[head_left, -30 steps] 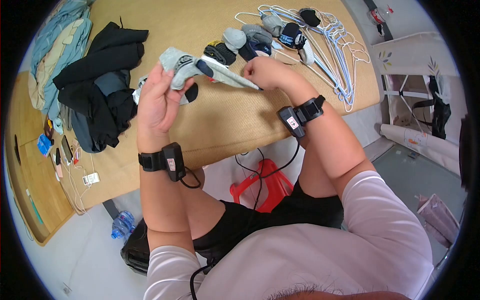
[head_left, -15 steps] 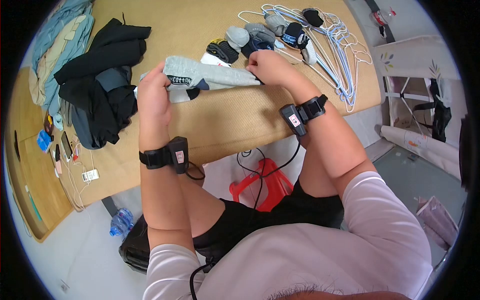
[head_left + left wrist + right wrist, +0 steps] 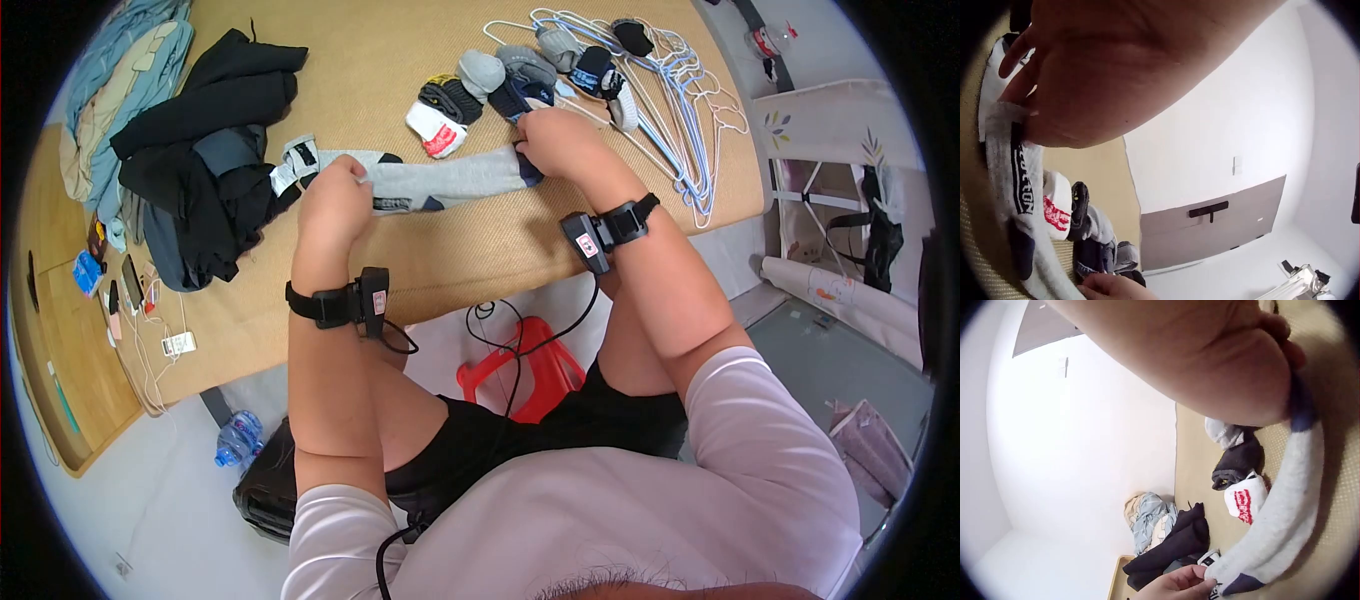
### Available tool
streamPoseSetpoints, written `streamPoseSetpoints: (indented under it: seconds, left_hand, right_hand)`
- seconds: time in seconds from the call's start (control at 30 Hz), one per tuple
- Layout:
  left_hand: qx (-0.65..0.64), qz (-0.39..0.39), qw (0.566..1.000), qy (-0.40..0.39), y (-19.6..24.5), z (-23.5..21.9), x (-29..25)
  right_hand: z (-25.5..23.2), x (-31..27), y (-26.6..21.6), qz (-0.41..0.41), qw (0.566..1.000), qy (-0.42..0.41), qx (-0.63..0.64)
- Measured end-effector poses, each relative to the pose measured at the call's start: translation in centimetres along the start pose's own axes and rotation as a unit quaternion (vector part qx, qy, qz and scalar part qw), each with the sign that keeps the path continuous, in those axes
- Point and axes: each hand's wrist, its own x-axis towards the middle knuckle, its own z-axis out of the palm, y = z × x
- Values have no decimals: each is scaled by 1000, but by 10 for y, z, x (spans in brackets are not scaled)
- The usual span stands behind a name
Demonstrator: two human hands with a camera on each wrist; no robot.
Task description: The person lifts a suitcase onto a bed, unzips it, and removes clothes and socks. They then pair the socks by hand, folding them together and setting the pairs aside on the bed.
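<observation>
A long grey sock [image 3: 445, 178] with a navy toe lies stretched across the woven mat [image 3: 470, 250]. My left hand [image 3: 345, 185] pinches its cuff end, which carries black lettering [image 3: 1019, 175]. At the other end my right hand [image 3: 535, 150] grips the navy toe [image 3: 1300, 409]. In the right wrist view the grey sock [image 3: 1282, 509] runs away from the palm toward the left hand [image 3: 1179, 584]. A second grey sock's cuff [image 3: 295, 160] pokes out beyond the left hand. A white sock with red print [image 3: 432, 130] lies just behind the stretched sock.
Several rolled socks [image 3: 500, 78] lie behind the right hand, and white and blue hangers [image 3: 680, 120] lie to their right. A heap of dark clothes [image 3: 200, 150] fills the left side. Phones and cables [image 3: 130, 300] lie on the wooden ledge. A red stool [image 3: 520, 370] stands below the mat's edge.
The grey sock was held bunched in the air. Both hands have lowered it and pulled it out straight on the mat, the left hand turning palm down.
</observation>
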Motion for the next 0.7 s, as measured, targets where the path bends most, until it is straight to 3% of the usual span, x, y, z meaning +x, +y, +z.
streamPoseSetpoints:
  seconds: [0.13,0.2,0.23,0.3,0.33,0.4,0.43,0.5,0.57,0.7]
  left_hand:
    - [26,-37,998,54,2,-4,-1]
    - [15,48,996,68,0,-6,-2]
    - [15,49,996,68,1,-5,-1]
    - [13,142,989,38,-1,-2,0]
    - [17,139,989,39,-7,5,4]
    - [72,187,972,120,-17,18,10]
    - [75,185,972,122,-18,19,12]
    - [86,84,992,41,-4,13,12]
    - [80,85,991,64,-4,18,17]
    - [77,28,997,6,4,20,21]
  right_hand:
    - [-12,-7,-7,-12,1000,-9,-4]
    - [-15,-7,-13,-1,1000,-21,1]
    - [-14,-7,-16,-19,999,28,19]
    - [-12,-3,-17,-39,996,78,37]
    - [-8,0,-19,-90,990,74,83]
    - [-4,1,-25,-175,966,67,177]
    - [-3,-2,-27,-178,965,68,179]
    - [-5,-10,-32,-208,960,23,187]
    - [-1,-10,-33,-210,961,-13,180]
    - [10,-12,-29,-215,958,-93,163]
